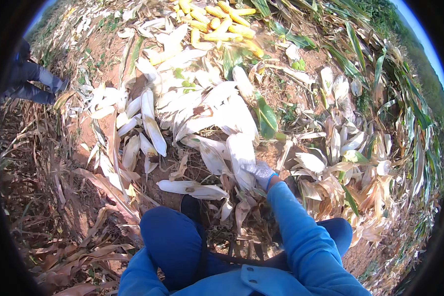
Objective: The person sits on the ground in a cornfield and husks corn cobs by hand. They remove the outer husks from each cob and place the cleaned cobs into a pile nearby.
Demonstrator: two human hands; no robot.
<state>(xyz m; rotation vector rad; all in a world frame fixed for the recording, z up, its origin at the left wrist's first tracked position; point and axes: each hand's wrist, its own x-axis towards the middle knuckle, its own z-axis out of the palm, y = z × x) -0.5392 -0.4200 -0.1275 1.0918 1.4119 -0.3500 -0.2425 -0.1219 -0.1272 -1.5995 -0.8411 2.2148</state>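
Observation:
My right hand, in a pale knit glove with a blue cuff, grips the lower end of an ear of corn in its dry husk. Above and left of it lies a sunlit heap of pale corn husks, so bright that single pieces are hard to tell apart. Other unpeeled ears rest to the left. Between my knees and the heap, another husk-covered ear lies crosswise on the soil. My left hand is out of view; only its blue sleeve shows at the bottom.
Husked yellow corn cobs are piled beyond the heap. Loose dry husks cover the ground at right, with cut corn stalks along the edge. Another person's legs show at far left. My bent knee is close below.

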